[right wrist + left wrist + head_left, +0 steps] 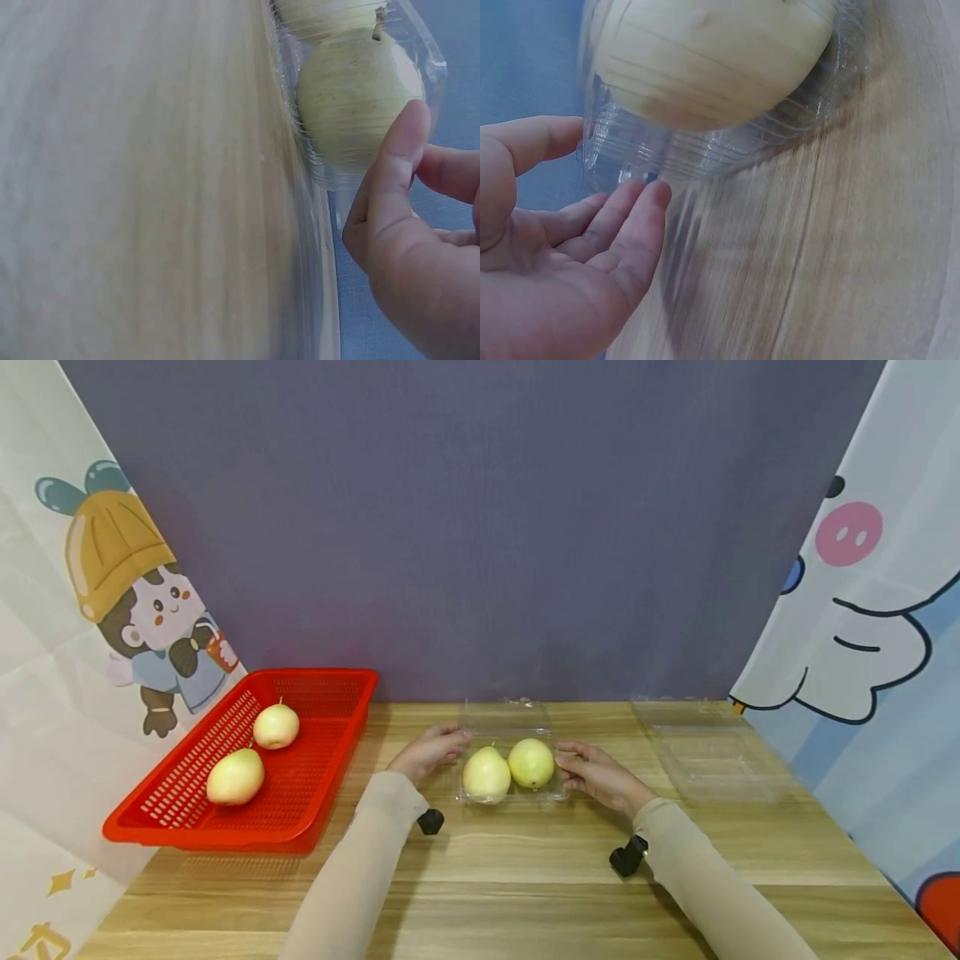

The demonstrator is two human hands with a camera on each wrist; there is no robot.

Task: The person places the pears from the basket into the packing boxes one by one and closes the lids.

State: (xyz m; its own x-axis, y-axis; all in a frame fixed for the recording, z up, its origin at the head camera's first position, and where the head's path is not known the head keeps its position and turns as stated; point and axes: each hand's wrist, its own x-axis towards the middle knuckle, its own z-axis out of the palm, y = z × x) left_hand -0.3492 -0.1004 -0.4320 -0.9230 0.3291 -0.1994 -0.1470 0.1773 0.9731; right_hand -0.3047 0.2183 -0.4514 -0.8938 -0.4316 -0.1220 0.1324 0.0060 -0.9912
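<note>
An open clear plastic clamshell box (555, 789) sits on the table with two pale yellow pears side by side in it, the left pear (486, 774) and the right pear (532, 763). Its raised lid (506, 717) stands at the back. At the box's left end is my left hand (431, 752); its fingers (649, 217) are nearly straight, fingertips touching the plastic wall. My right hand (600, 774) pinches the right end between thumb and finger, beside a pear (356, 97). Some right fingertips are hidden.
A red plastic basket (300, 837) with two more pears, one rear pear (276, 727) and one front pear (236, 777), stands at the left. Another open clear box (712, 764) lies at the right. A grey panel (480, 527) rises behind the wooden table (510, 893).
</note>
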